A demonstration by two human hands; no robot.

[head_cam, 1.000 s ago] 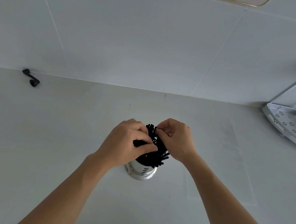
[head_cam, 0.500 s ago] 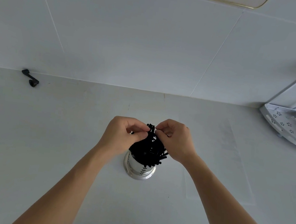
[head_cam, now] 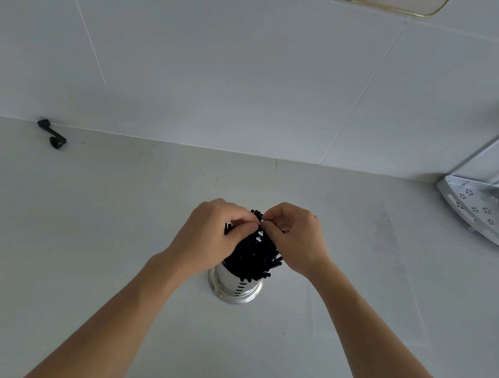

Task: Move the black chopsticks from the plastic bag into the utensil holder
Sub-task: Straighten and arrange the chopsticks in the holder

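Chopsticks [head_cam: 254, 254] stand near-upright in the holder [head_cam: 236, 288] on the surface, both hands' grip pinched on the top ends, left hand [head_cam: 210, 234] and right hand [head_cam: 295, 237] equally close.

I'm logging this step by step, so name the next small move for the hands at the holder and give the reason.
Probably let go and lift both hands clear. The black chopsticks already stand bunched in the steel utensil holder, fanned out above its rim. The left hand and right hand are only pinching at the top ends, which looks like tidying; no chopsticks show elsewhere on the counter.
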